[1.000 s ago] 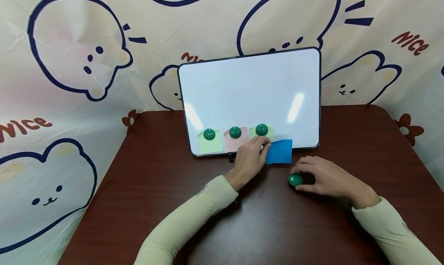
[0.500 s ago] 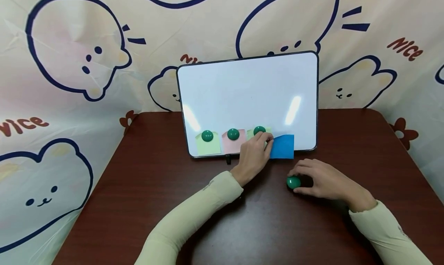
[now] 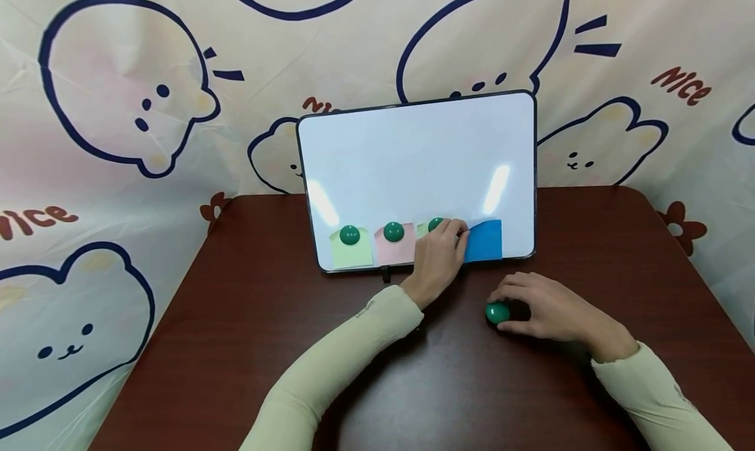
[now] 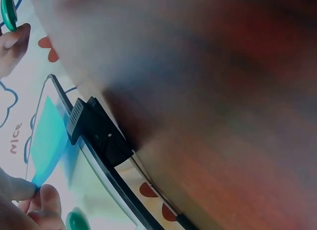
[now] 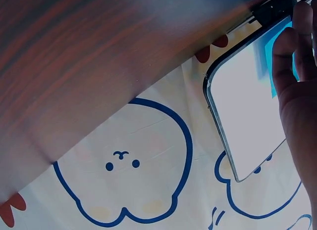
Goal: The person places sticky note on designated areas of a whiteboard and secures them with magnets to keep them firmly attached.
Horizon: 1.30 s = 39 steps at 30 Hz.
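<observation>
A blue sticky note [image 3: 485,241] lies against the lower right of the whiteboard [image 3: 413,156]. My left hand [image 3: 439,257] pinches its left corner between thumb and fingers, which the left wrist view shows on the same blue note [image 4: 49,138]. Over the table to the right, my right hand [image 3: 545,310] grips a round green magnet [image 3: 498,313] between thumb and fingertips. In the right wrist view the right hand [image 5: 299,76] shows, but the magnet is hidden. Beside the left hand, a green magnet [image 3: 435,223] sits on a pale green note [image 3: 422,230], both partly covered.
A pale green note [image 3: 354,255] under one green magnet [image 3: 350,235] and a pink note [image 3: 392,251] under another magnet [image 3: 394,232] line the board's lower left. A black clip [image 4: 99,131] supports the board's lower edge. The dark wooden table [image 3: 248,307] meets a printed cloth backdrop [image 3: 330,58].
My left hand has moved slightly right and up, bringing the blue note from below the board's lower edge onto its face. The right hand keeps hold of the magnet, nearly still.
</observation>
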Available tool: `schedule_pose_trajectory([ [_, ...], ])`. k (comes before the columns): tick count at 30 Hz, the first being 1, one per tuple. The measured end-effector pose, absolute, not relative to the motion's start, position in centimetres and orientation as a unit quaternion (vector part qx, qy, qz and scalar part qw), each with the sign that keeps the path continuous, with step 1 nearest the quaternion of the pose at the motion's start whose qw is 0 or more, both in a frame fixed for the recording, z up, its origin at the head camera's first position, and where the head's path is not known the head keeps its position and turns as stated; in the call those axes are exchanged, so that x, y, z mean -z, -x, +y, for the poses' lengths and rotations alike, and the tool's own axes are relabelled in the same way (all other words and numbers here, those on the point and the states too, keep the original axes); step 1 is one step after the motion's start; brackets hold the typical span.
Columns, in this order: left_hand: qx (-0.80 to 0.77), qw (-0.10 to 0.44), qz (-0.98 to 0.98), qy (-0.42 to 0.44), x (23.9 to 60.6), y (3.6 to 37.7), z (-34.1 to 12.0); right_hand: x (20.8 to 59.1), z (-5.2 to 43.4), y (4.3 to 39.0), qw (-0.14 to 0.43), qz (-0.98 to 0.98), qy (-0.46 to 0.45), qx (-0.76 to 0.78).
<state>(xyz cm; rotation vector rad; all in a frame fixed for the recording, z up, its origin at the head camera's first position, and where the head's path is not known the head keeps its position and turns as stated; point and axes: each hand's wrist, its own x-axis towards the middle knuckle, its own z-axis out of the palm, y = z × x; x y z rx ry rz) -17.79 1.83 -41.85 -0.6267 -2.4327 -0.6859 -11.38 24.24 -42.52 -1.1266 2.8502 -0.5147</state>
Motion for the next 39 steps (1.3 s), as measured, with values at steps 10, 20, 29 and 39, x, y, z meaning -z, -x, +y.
schedule_pose_trajectory([
  [10, 0.25, 0.26, -0.906, 0.223, 41.8, 18.6, 2.8, 42.6, 24.2, 11.2, 0.011, 0.915, 0.368, 0.167],
  [20, 0.251, 0.254, -0.911, 0.207, 41.8, 19.1, 3.1, 42.5, 24.3, 11.3, 0.02, 0.915, 0.364, 0.174],
  [29, 0.25, 0.26, -0.912, 0.195, 42.0, 19.4, 2.8, 42.6, 24.1, 11.5, 0.021, 0.914, 0.368, 0.171],
  [39, 0.246, 0.264, -0.912, 0.194, 42.1, 19.4, 2.9, 42.5, 23.9, 11.4, 0.002, 0.923, 0.345, 0.172],
])
